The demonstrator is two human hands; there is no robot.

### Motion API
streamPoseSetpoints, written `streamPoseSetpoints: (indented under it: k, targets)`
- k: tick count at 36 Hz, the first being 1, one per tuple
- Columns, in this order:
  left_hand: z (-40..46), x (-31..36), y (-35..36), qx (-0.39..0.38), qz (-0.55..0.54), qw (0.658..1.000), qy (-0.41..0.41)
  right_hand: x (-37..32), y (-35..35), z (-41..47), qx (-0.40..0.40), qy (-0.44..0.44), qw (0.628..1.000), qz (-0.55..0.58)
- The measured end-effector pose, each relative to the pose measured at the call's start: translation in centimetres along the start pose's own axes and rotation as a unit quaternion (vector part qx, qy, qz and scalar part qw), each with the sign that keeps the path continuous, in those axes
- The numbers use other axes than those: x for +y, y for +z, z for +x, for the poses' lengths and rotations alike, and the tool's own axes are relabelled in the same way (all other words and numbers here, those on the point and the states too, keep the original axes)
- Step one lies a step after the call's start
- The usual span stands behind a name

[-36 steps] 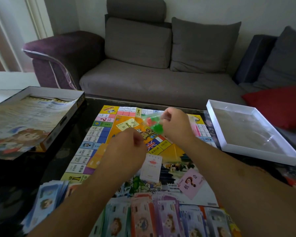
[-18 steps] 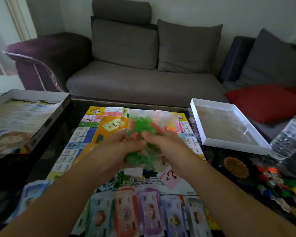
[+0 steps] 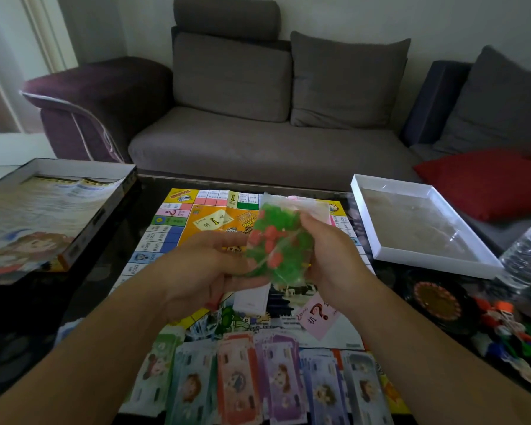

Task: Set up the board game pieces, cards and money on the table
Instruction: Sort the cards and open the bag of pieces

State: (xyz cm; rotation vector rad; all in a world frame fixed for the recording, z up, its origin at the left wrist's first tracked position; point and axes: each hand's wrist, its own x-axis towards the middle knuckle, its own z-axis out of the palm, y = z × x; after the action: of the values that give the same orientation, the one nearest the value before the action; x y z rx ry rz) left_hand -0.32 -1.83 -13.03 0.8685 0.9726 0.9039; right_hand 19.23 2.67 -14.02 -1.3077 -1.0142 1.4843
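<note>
Both hands hold a clear bag of green and red pieces (image 3: 276,243) above the board (image 3: 215,222): the left hand (image 3: 203,271) cups it from nine o'clock, the right hand (image 3: 328,259) grips its three o'clock edge, likely to open it. Money (image 3: 258,378) is fanned at six o'clock along the bench (image 3: 83,289).

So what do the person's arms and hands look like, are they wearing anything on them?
Both forearms are bare as far as the frame shows: no sleeves, watch, bracelet or gloves. The left hand and right hand show no rings on the parts in view. Upper arms are out of frame, so any short sleeve cannot be seen.
</note>
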Motion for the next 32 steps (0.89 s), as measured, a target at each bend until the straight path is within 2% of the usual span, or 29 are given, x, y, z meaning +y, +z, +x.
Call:
streamPoseSetpoints:
  k: [6,11,15,18,21,23,26,32]
  targets:
    - [0.1,-0.3,-0.1,0.040,0.007,0.999,0.027,-0.2,-0.7,-0.1,-0.117,0.035,0.988,-0.089]
    - [0.1,-0.1,0.2,0.032,0.006,0.999,0.013,0.5,-1.0,0.1,-0.069,-0.028,0.990,-0.116]
    - [0.2,-0.3,1.1,0.032,0.029,0.999,0.000,0.6,-1.3,-0.5,-0.097,-0.066,0.983,-0.139]
    - [0.2,-0.7,1.2,0.054,0.039,0.998,-0.001,0.5,-1.2,-0.8,-0.116,-0.059,0.980,-0.153]
    - [0.3,-1.1,1.2,0.090,0.058,0.994,0.020,0.1,-0.8,-1.5,-0.120,-0.035,0.977,-0.173]
    - [0.5,-1.4,1.5,0.115,0.078,0.989,0.047,-0.3,-0.7,-2.3,-0.090,-0.029,0.974,-0.208]
    - [0.9,-1.9,2.9,0.136,0.114,0.982,0.071,-0.7,-0.9,-3.3,-0.053,-0.083,0.961,-0.258]
    - [1.4,-2.2,5.0,0.140,0.079,0.984,0.081,-0.3,-2.1,-4.2,-0.065,-0.136,0.951,-0.272]
